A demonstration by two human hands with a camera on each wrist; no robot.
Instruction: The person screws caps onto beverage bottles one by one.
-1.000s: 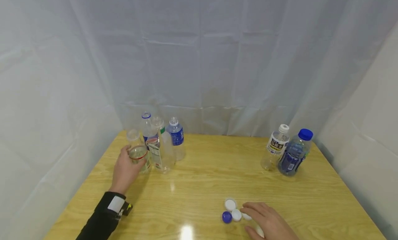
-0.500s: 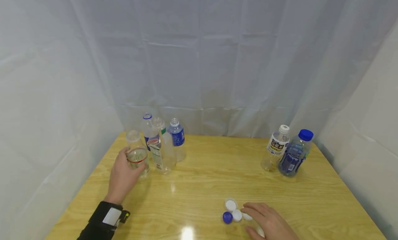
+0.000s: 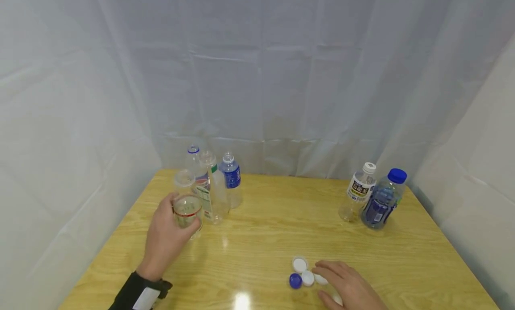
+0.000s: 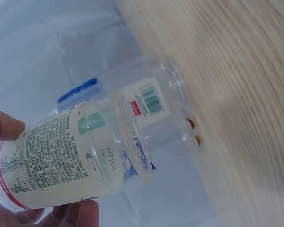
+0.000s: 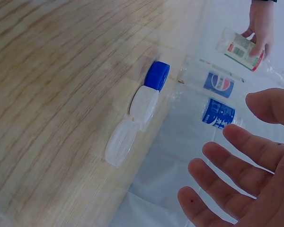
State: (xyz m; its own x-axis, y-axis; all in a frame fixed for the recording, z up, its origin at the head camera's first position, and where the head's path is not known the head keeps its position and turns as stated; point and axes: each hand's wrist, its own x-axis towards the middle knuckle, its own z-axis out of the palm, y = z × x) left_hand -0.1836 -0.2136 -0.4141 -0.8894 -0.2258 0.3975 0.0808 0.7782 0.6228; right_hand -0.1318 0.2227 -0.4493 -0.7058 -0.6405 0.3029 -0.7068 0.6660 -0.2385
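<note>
My left hand [image 3: 170, 232] grips a clear, uncapped plastic bottle [image 3: 188, 206] with a pale label and red stripe. Thumb and fingers wrap its label, and in the left wrist view the bottle's base [image 4: 135, 142] shows apart from the wood. My right hand [image 3: 348, 285] stays low at the table's front, its fingers loosely spread with nothing between them. Beside its fingertips lie a blue cap [image 3: 295, 281], a white cap [image 3: 299, 264] and another white cap [image 3: 307, 278]. Further white caps are partly hidden by this hand.
Uncapped bottles stand at the back left: a Pepsi bottle [image 5: 219, 84], one with a blue label [image 3: 232, 178] and one with a blue neck ring [image 3: 193, 150]. At the right stand a white-capped bottle [image 3: 358, 189] and a blue-capped bottle [image 3: 382, 203]. Pale sheeting [image 3: 257, 77] surrounds the table.
The left hand has drawn the bottle away from the back-left group, toward the person and slightly right. The right hand and the caps stay in place.
</note>
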